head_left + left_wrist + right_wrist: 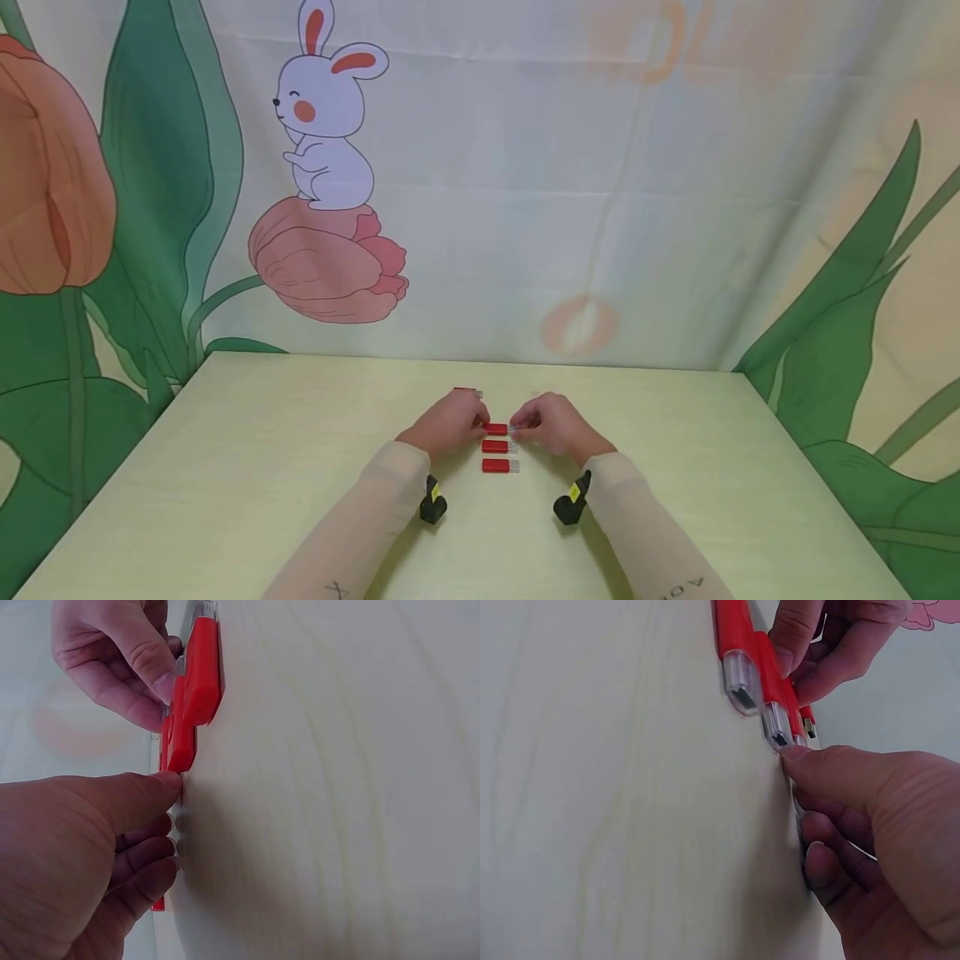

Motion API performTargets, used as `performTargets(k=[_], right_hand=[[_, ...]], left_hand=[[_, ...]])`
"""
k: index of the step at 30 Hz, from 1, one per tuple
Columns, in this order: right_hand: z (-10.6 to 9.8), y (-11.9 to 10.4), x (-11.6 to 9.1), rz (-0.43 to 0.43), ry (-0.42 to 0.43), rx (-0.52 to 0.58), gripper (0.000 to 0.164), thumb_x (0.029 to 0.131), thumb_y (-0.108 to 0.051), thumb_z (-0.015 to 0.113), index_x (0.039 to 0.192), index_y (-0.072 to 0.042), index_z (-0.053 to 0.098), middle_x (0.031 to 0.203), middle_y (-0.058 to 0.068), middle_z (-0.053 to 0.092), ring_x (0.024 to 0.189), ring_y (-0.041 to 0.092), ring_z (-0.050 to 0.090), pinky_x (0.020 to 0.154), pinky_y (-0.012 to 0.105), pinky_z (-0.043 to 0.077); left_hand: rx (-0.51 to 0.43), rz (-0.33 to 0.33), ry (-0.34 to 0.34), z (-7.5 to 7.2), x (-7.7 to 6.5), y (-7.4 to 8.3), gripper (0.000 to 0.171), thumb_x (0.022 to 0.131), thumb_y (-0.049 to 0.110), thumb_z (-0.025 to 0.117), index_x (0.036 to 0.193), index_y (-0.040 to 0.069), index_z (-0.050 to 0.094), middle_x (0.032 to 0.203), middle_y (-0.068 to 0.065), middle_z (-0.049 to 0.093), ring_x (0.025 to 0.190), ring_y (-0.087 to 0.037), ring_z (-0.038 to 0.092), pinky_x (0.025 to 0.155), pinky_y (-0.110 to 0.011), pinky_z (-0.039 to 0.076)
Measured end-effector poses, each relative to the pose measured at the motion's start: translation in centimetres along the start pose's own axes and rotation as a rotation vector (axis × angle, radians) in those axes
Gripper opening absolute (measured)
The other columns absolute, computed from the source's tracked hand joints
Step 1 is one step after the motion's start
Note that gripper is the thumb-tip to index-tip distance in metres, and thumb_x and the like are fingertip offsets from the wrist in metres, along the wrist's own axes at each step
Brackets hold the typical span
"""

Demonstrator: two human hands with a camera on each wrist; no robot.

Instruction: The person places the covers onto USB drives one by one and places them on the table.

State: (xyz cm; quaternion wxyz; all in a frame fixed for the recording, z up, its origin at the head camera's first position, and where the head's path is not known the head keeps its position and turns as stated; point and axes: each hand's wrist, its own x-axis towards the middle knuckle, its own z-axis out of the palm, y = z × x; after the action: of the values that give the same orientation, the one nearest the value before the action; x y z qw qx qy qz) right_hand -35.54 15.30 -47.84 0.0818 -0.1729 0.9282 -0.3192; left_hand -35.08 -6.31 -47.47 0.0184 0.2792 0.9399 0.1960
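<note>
Three red USB flash drives with clear caps lie in a column, their caps pointing right. My left hand [450,423] pinches the red end of the farthest drive [496,429] in that column. At its capped end, my right hand [557,427] pinches with thumb and fingers. Nearer to me are the middle drive [494,447] and the nearest drive [496,466], its cap [742,686] clear in the right wrist view. Beyond my left hand lies another red flash drive [465,390], partly hidden; its metal plug [810,730] looks bare in the right wrist view.
The pale wood-grain table [240,467] runs back to a printed cloth backdrop [480,167] with a rabbit and tulips. A black wrist camera [432,502] sits on the left sleeve, another black camera [572,500] on the right.
</note>
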Motion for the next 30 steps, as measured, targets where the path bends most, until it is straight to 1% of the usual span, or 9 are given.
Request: performTargets(k=[2,7,10,13,17,21,25,27,30], right_hand=[[0.0,0.0,0.0,0.006,-0.008,-0.003,0.013,0.086,-0.017,0.083,0.099,-0.017,0.082,0.088,-0.006,0.074,0.082,0.011,0.062,0.082,0.030,0.054],[0.0,-0.1,-0.1,0.017,-0.007,-0.007,0.013,0.085,-0.016,0.084,0.098,-0.017,0.082,0.087,-0.007,0.074,0.082,0.011,0.061,0.082,0.029,0.053],[0.0,-0.1,0.0,0.019,-0.004,-0.006,0.014,0.085,-0.015,0.084,0.099,-0.017,0.082,0.087,-0.007,0.074,0.082,0.011,0.061,0.082,0.030,0.053],[0.0,0.0,0.0,0.018,-0.005,-0.013,0.016,0.085,-0.015,0.084,0.100,-0.017,0.082,0.088,-0.007,0.074,0.082,0.011,0.062,0.083,0.030,0.054],[-0.2,0.2,0.0,0.030,0.002,-0.010,0.017,0.085,-0.018,0.084,0.102,-0.018,0.082,0.091,-0.007,0.074,0.084,0.012,0.062,0.083,0.030,0.054],[-0.8,0.8,0.1,0.061,0.049,0.041,0.016,0.087,-0.022,0.083,0.102,-0.019,0.081,0.093,-0.006,0.072,0.086,0.015,0.061,0.078,0.029,0.052],[-1.6,1.4,0.4,0.069,0.135,0.076,0.012,0.088,-0.024,0.082,0.099,-0.020,0.081,0.089,-0.003,0.070,0.085,0.018,0.059,0.075,0.029,0.050],[-2.0,1.9,0.8,0.063,0.170,0.065,0.010,0.088,-0.025,0.082,0.097,-0.020,0.080,0.088,-0.003,0.069,0.085,0.018,0.059,0.075,0.030,0.050],[-2.5,2.5,1.5,0.048,0.200,0.023,0.009,0.089,-0.024,0.081,0.097,-0.019,0.080,0.090,-0.002,0.068,0.086,0.019,0.058,0.075,0.031,0.049]], left_hand=[[-0.006,-0.001,-0.004,0.0,0.1,-0.1,0.010,0.092,0.010,0.076,0.099,0.004,0.080,0.097,-0.006,0.073,0.114,-0.027,0.066,0.104,-0.040,0.052],[0.004,0.010,0.000,0.1,0.1,-0.2,0.009,0.091,0.009,0.076,0.098,0.005,0.080,0.096,-0.005,0.075,0.113,-0.026,0.068,0.103,-0.039,0.053],[0.000,0.016,0.002,0.0,0.0,-0.1,0.009,0.091,0.008,0.075,0.097,0.004,0.080,0.095,-0.005,0.076,0.102,-0.023,0.070,0.098,-0.038,0.055],[-0.018,0.013,-0.002,-0.3,-0.2,0.1,0.010,0.091,0.006,0.074,0.099,0.003,0.079,0.096,-0.006,0.076,0.092,-0.020,0.068,0.093,-0.038,0.057],[-0.039,-0.013,-0.004,-0.6,-0.6,0.0,0.016,0.092,0.006,0.073,0.107,0.001,0.078,0.102,-0.007,0.074,0.095,-0.020,0.066,0.096,-0.039,0.055],[-0.064,-0.045,0.011,-0.7,-0.5,-0.7,0.020,0.095,0.011,0.071,0.114,0.004,0.076,0.107,-0.006,0.074,0.096,-0.018,0.063,0.097,-0.038,0.054],[-0.091,-0.060,0.058,-0.8,0.0,-2.0,0.020,0.097,0.014,0.071,0.115,0.007,0.076,0.107,-0.003,0.071,0.095,-0.017,0.061,0.095,-0.037,0.054],[-0.069,-0.062,0.096,-0.7,0.5,-2.8,0.017,0.096,0.015,0.072,0.112,0.008,0.077,0.104,-0.001,0.069,0.095,-0.016,0.060,0.095,-0.035,0.054],[0.001,-0.073,0.136,-0.6,1.1,-3.6,0.015,0.096,0.019,0.073,0.109,0.012,0.077,0.102,0.001,0.064,0.098,-0.016,0.055,0.093,-0.032,0.053]])
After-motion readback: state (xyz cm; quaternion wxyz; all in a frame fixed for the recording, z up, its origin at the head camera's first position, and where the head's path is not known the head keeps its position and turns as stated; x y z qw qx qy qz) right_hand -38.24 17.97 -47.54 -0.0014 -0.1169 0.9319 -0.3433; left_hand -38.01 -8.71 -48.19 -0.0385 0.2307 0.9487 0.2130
